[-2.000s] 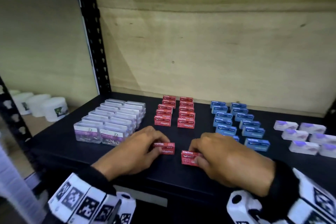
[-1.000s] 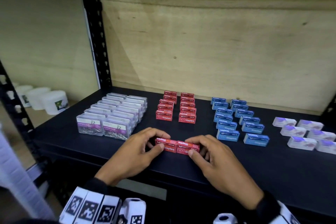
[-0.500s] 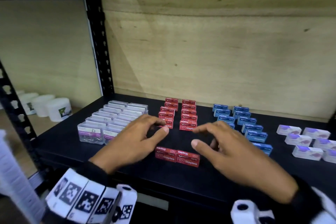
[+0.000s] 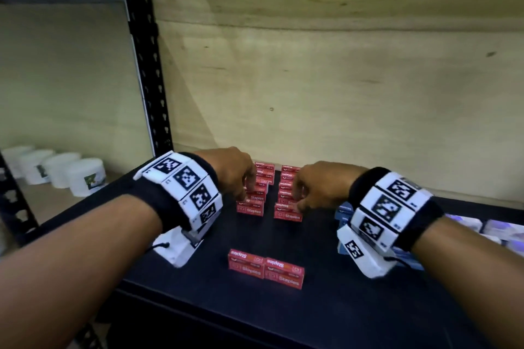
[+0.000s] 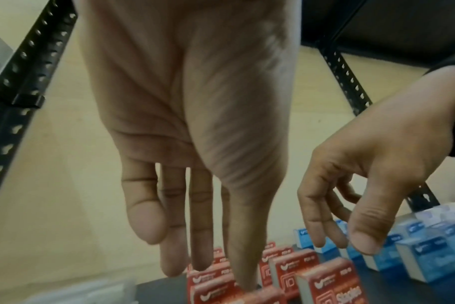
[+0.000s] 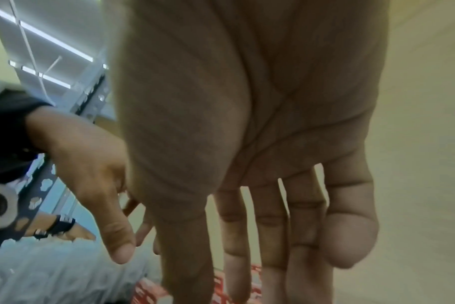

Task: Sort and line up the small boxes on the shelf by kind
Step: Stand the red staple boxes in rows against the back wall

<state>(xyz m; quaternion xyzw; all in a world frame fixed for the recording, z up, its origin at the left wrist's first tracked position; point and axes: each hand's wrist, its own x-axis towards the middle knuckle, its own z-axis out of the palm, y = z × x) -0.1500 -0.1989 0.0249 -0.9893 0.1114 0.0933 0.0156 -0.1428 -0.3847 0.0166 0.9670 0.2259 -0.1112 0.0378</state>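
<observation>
Two red staple boxes [image 4: 246, 263] [image 4: 284, 272] lie side by side near the front edge of the black shelf [image 4: 312, 244], with no hand on them. Further back stand two rows of red staple boxes [image 4: 255, 201] [image 4: 286, 215]. My left hand [image 4: 246, 190] reaches onto the left row and my right hand [image 4: 297, 201] onto the right row. In the left wrist view the left hand [image 5: 208, 271] has straight fingers pointing down at the red boxes [image 5: 325, 283]. In the right wrist view the right hand [image 6: 234, 288] also has straight fingers over them. Neither hand holds a box.
Blue boxes [image 4: 344, 211] stand right of the red rows, and white-and-purple boxes [image 4: 467, 224] lie further right. Both wrists hide the clear boxes and most of the blue ones. White tubs [image 4: 82, 178] sit beyond the black upright post [image 4: 144, 65]. A plywood wall [image 4: 340, 79] closes the back.
Both hands pushed the two red boxes together at the front, let go of them and reached back to the two red rows.
</observation>
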